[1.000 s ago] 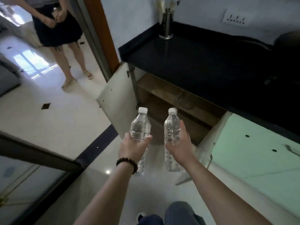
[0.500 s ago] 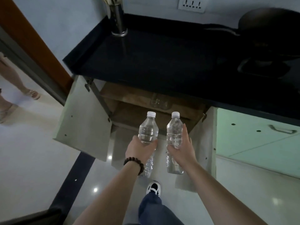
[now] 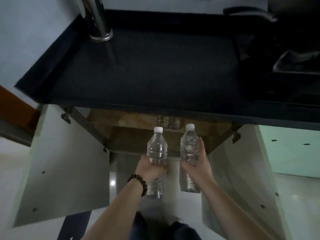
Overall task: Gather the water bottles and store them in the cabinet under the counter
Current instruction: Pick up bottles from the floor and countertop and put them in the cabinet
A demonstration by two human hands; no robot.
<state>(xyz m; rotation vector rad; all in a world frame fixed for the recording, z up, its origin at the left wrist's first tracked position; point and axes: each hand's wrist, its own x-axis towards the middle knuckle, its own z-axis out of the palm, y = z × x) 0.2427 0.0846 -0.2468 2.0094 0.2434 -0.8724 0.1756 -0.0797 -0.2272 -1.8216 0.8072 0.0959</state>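
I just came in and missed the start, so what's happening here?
A person stands at a black counter holding a water bottle upright in each hand: the left hand grips one bottle, the right hand the other. Both bottles are in front of the open cabinet under the counter, not yet inside. Both cabinet doors are swung open. What look like more bottles already sit on the shelf at the back.

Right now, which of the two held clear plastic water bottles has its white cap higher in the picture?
The clear plastic water bottle in the right hand: its white cap sits slightly above the cap of the bottle in the left hand, nearer the dark counter edge.
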